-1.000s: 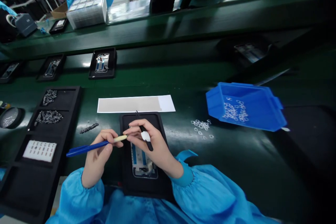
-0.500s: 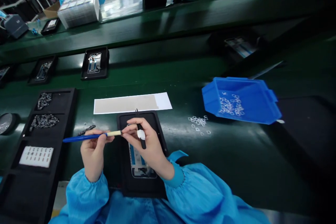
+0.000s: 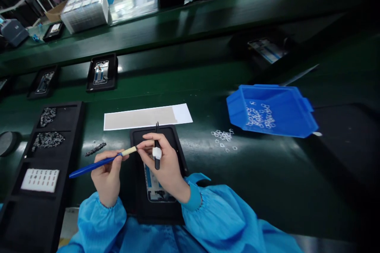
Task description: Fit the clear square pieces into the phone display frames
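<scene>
My left hand (image 3: 107, 178) is closed round a slim blue pen-like tool (image 3: 92, 168) with a cream end. That end slants up to the right and meets the pinched fingertips of my right hand (image 3: 166, 166). A pair of black tweezers (image 3: 157, 142) with a white wrap is held in my right hand, points upward. Something tiny and dark may sit at the pen's tip; it is too small to make out. Beneath my hands lies a black tray (image 3: 139, 213) holding a phone frame (image 3: 160, 193) with blue strips, partly hidden by my right hand.
Left stands a compartment tray (image 3: 41, 213) with small black parts and a white card (image 3: 40, 180). A dark strip of parts (image 3: 95, 149) lies beside it. Ahead is a paper strip (image 3: 139, 118); right, small white frames (image 3: 222, 135) and a blue bin (image 3: 291, 114). Phone trays (image 3: 113, 72) line the back.
The pen-like tool has tilted, its blue end dropping while the cream end stays at my right fingertips. The tweezers have turned slightly more upright. The whole view has shifted a little.
</scene>
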The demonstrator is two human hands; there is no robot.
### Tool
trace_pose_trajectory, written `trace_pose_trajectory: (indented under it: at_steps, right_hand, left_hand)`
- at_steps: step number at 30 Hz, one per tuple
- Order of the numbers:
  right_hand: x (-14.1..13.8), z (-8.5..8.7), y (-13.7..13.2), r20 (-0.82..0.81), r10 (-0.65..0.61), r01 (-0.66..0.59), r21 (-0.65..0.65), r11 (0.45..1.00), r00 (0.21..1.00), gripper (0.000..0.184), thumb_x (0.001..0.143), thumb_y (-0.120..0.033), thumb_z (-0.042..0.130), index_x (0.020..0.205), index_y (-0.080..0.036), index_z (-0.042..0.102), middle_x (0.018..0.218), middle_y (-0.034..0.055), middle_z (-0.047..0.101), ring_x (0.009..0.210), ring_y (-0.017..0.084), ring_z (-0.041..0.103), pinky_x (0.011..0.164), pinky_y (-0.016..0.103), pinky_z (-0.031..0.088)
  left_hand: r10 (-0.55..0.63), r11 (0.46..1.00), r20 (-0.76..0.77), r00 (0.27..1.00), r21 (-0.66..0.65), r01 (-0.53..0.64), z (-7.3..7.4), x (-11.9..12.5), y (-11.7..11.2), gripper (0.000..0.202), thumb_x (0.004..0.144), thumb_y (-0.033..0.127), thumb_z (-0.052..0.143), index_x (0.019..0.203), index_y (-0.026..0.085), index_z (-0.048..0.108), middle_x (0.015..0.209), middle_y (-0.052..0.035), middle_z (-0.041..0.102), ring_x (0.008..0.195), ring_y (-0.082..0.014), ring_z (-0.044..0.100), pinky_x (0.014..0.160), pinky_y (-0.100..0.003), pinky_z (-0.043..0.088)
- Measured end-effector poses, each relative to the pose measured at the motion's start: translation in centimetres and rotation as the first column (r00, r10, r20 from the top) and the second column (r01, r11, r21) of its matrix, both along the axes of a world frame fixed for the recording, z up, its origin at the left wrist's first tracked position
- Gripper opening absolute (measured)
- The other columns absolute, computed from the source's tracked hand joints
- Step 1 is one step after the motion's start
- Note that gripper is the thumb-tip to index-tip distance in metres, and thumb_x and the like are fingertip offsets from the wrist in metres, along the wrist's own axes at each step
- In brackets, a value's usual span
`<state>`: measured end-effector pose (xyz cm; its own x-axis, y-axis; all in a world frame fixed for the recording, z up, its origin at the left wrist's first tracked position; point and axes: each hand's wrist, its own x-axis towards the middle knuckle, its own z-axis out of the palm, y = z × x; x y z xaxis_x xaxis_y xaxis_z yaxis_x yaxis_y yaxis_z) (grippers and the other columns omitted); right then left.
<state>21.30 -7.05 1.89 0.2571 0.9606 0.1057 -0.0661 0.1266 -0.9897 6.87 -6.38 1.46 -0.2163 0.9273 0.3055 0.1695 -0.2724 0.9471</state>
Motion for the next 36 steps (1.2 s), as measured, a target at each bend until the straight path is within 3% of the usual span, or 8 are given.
trace_pose_trajectory:
  at_steps: [18, 23, 27, 29, 31, 32, 34, 36]
  right_hand:
    - [0.2, 0.3, 0.0, 0.077, -0.069, 0.062, 0.084, 0.995, 0.995, 0.025, 0.083, -0.018, 0.061, 0.106, -0.024, 0.052, 0.081, -0.0001, 0.071, 0.072, 0.017, 0.069, 0.072, 0.03, 0.058]
    - [0.4, 0.5, 0.0, -0.037, 0.012, -0.01, 0.056, 0.998, 0.999, 0.025, 0.08, -0.019, 0.059, 0.103, -0.024, 0.049, 0.078, -0.001, 0.063, 0.07, 0.015, 0.063, 0.069, 0.029, 0.054]
    - [1.5, 1.1, -0.6, -0.205, 0.121, -0.117, 0.031, 0.993, 0.971, 0.023, 0.082, -0.021, 0.058, 0.101, -0.024, 0.046, 0.078, -0.0027, 0.058, 0.066, 0.013, 0.059, 0.066, 0.027, 0.053]
    - [3.7, 1.4, -0.7, -0.175, 0.067, -0.066, 0.013, 0.998, 0.982, 0.023, 0.083, -0.022, 0.059, 0.102, -0.025, 0.045, 0.079, -0.003, 0.057, 0.065, 0.012, 0.059, 0.065, 0.028, 0.053]
    - [7.7, 1.4, -0.5, -0.024, -0.155, 0.156, 0.027, 0.987, 0.988, 0.025, 0.081, -0.023, 0.061, 0.101, -0.025, 0.046, 0.081, -0.003, 0.057, 0.066, 0.013, 0.059, 0.065, 0.028, 0.053]
    - [10.2, 1.3, -0.4, 0.081, -0.335, 0.331, 0.061, 0.942, 0.939, 0.026, 0.08, -0.023, 0.063, 0.1, -0.026, 0.047, 0.081, -0.003, 0.056, 0.067, 0.014, 0.06, 0.065, 0.029, 0.053]
    - [15.8, 0.9, -0.1, 0.327, -0.628, 0.61, 0.17, 0.774, 0.706, 0.028, 0.075, -0.024, 0.066, 0.097, -0.025, 0.048, 0.082, -0.0007, 0.058, 0.072, 0.018, 0.062, 0.069, 0.033, 0.054]
    - [20.9, 0.2, 0.1, 0.551, -0.665, 0.706, 0.181, 0.685, 0.504, 0.029, 0.07, -0.021, 0.066, 0.094, -0.024, 0.05, 0.075, -0.0004, 0.061, 0.067, 0.021, 0.062, 0.072, 0.039, 0.053]
  left_hand:
    - [-0.017, 0.995, 0.188, 0.982, -0.097, 0.036, -1.0, 0.0, -0.1, 0.019, 0.083, 0.028, 0.075, 0.089, 0.018, 0.06, 0.083, 0.0006, 0.072, 0.067, -0.0162, 0.073, 0.063, -0.027, 0.063]
    - [0.011, 0.982, 0.296, 0.955, -0.186, 0.046, -0.4, 0.7, 0.1, 0.032, 0.075, 0.037, 0.081, 0.086, 0.017, 0.058, 0.076, 0.0006, 0.071, 0.06, -0.0155, 0.071, 0.06, -0.026, 0.062]
    - [-0.036, 0.931, 0.472, 0.881, -0.304, 0.2, -0.1, 1.9, 0.6, 0.039, 0.068, 0.044, 0.085, 0.083, 0.019, 0.059, 0.067, 0.0042, 0.066, 0.053, -0.0102, 0.066, 0.055, -0.02, 0.058]
    - [-0.057, 0.892, 0.539, 0.84, -0.351, 0.286, -0.1, 2.3, 0.8, 0.039, 0.067, 0.045, 0.086, 0.083, 0.019, 0.06, 0.065, 0.0049, 0.065, 0.052, -0.0082, 0.064, 0.054, -0.016, 0.056]
    - [-0.063, 0.869, 0.565, 0.823, -0.374, 0.323, -0.1, 2.5, 0.9, 0.039, 0.065, 0.044, 0.087, 0.082, 0.02, 0.061, 0.063, 0.0056, 0.063, 0.053, -0.0079, 0.064, 0.055, -0.016, 0.056]
    - [-0.059, 0.868, 0.564, 0.823, -0.378, 0.321, -0.2, 2.4, 1.0, 0.039, 0.065, 0.043, 0.087, 0.082, 0.02, 0.061, 0.063, 0.006, 0.063, 0.053, -0.008, 0.064, 0.055, -0.016, 0.056]
    - [-0.05, 0.873, 0.548, 0.835, -0.383, 0.304, -0.3, 2.2, 1.2, 0.04, 0.063, 0.042, 0.088, 0.083, 0.02, 0.062, 0.063, 0.0065, 0.063, 0.053, -0.0083, 0.064, 0.056, -0.017, 0.057]
    - [-0.055, 0.874, 0.515, 0.856, -0.389, 0.29, -0.4, 2.0, 1.5, 0.04, 0.064, 0.043, 0.088, 0.084, 0.021, 0.062, 0.065, 0.006, 0.065, 0.054, -0.0088, 0.065, 0.058, -0.018, 0.058]
